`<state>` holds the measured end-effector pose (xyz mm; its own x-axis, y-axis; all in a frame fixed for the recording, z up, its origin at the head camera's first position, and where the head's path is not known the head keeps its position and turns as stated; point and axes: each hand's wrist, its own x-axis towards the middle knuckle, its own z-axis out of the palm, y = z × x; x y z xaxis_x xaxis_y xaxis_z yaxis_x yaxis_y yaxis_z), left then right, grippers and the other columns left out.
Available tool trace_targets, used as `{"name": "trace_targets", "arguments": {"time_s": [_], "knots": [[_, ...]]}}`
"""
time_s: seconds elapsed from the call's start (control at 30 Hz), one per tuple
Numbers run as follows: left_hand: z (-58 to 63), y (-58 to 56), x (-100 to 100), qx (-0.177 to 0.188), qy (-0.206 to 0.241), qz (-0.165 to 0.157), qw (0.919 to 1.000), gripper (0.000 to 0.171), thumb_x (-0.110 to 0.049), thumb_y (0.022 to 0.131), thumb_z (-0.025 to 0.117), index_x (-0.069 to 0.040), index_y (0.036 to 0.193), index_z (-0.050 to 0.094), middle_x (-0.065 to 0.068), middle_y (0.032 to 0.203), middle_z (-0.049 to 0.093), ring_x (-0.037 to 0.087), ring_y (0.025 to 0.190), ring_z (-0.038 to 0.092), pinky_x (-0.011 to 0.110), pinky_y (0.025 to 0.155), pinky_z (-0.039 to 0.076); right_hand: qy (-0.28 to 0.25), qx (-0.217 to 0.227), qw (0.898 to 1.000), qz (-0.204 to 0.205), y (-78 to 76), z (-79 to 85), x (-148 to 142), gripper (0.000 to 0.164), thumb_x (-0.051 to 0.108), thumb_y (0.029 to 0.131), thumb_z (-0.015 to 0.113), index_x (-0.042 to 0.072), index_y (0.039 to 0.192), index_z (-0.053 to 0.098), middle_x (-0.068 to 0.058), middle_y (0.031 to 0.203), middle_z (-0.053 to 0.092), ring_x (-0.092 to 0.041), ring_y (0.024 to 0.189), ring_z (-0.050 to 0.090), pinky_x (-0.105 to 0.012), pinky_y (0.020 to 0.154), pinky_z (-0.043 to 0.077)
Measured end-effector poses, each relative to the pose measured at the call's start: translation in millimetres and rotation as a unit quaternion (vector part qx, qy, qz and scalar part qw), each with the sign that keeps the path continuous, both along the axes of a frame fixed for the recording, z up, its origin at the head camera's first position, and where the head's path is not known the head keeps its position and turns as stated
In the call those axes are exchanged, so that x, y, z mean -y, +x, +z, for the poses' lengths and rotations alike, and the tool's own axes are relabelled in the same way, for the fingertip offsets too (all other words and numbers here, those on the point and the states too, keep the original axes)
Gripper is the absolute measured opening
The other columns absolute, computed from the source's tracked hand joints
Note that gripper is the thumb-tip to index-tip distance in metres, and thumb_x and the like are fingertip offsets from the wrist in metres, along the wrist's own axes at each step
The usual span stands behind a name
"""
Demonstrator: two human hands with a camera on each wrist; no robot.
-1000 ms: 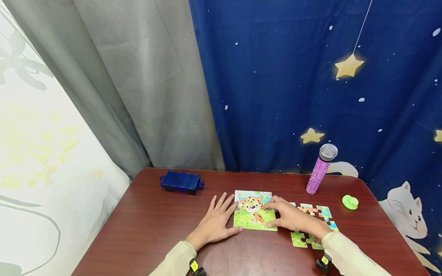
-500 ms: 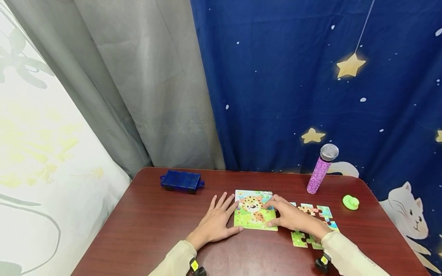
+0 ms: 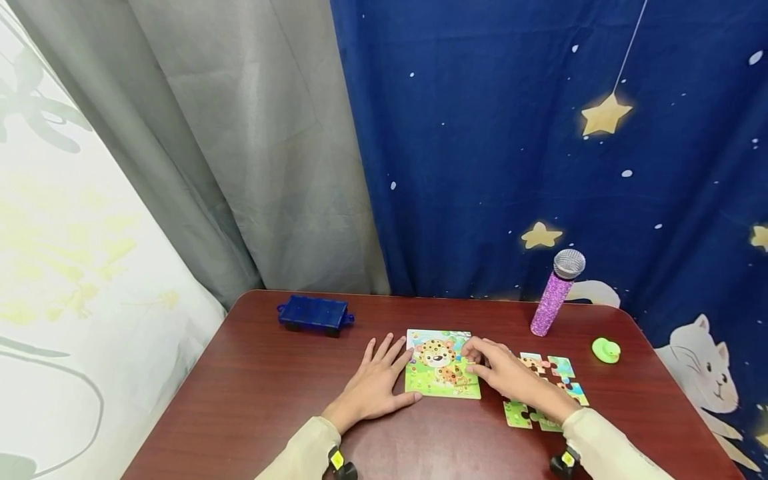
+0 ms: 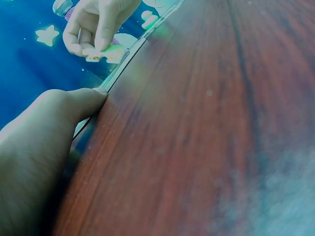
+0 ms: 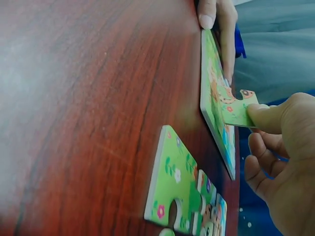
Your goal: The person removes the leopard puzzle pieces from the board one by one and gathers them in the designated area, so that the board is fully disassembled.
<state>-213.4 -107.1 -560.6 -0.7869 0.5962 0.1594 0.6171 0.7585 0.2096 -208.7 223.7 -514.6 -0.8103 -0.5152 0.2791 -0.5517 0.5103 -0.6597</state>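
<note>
My right hand (image 3: 507,373) pinches a green jigsaw puzzle piece (image 5: 235,114) between thumb and fingers. The piece is raised and tilted over the right part of a square leopard puzzle board (image 3: 423,383). Pressed flat on the table left of the board, my left hand (image 3: 373,388) has its fingers spread. Its thumb (image 4: 91,101) lies at the board's near left corner. To the right, several loosely joined puzzle pieces (image 3: 563,367) lie on the table, partly hidden beneath my right forearm.
A blue toy wagon (image 3: 315,313) stands at the back left of the brown table (image 3: 270,393). Towards the back right are a microphone (image 3: 551,303) with a glittery purple handle, standing upright, and a small green toy duck (image 3: 606,351). Curtains hang behind the table edge.
My right hand has risen slightly from the board's right side, and a puzzle piece now shows between its thumb and fingers. The left hand stays in place.
</note>
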Motion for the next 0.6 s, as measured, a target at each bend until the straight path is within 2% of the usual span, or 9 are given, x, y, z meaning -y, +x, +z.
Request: {"name": "trace_targets", "arguments": {"time_s": [0.17,0.27,0.37,0.6], "knots": [[0.4,0.2,0,0.001,0.002,-0.001,1.0,0.094,-0.08,0.102,0.051,-0.017,0.172,0.042,0.011,0.18,0.031,0.038,0.169,0.018,0.071,0.131,0.012,-0.026,-0.02,0.999,-0.033,5.8,5.5,-12,0.019,0.003,0.101,0.078,0.012,0.116,0.069,0.004,0.096,0.07,-0.007,0.086,0.063,-0.027,0.073,0.055],[0.4,-0.1,0,0.003,0.003,0.0,1.0,0.094,-0.08,0.102,0.051,-0.017,0.172,0.041,0.011,0.18,0.03,0.038,0.169,0.017,0.071,0.131,0.01,-0.027,-0.018,0.998,-0.056,9.8,8.4,-21,0.021,0.004,0.101,0.079,0.013,0.117,0.069,-0.001,0.098,0.073,-0.007,0.089,0.065,-0.027,0.076,0.058],[-0.5,-0.8,1,0.003,0.004,0.002,1.0,0.094,-0.08,0.102,0.052,-0.017,0.172,0.043,0.011,0.18,0.031,0.038,0.169,0.017,0.071,0.131,0.01,-0.034,-0.015,0.997,-0.071,13.8,9.8,-30,0.022,0.002,0.101,0.079,0.012,0.118,0.07,-0.001,0.097,0.073,-0.008,0.086,0.065,-0.027,0.073,0.058],[-2.0,-1.0,1,0.003,0.011,-0.003,0.9999,0.095,-0.081,0.101,0.051,-0.016,0.171,0.044,0.012,0.18,0.031,0.039,0.169,0.018,0.071,0.131,0.011,-0.053,-0.05,0.992,-0.1,26.3,10.1,-53,0.024,-0.003,0.097,0.081,0.011,0.114,0.071,0.006,0.095,0.071,-0.008,0.084,0.065,-0.025,0.069,0.057]]}}
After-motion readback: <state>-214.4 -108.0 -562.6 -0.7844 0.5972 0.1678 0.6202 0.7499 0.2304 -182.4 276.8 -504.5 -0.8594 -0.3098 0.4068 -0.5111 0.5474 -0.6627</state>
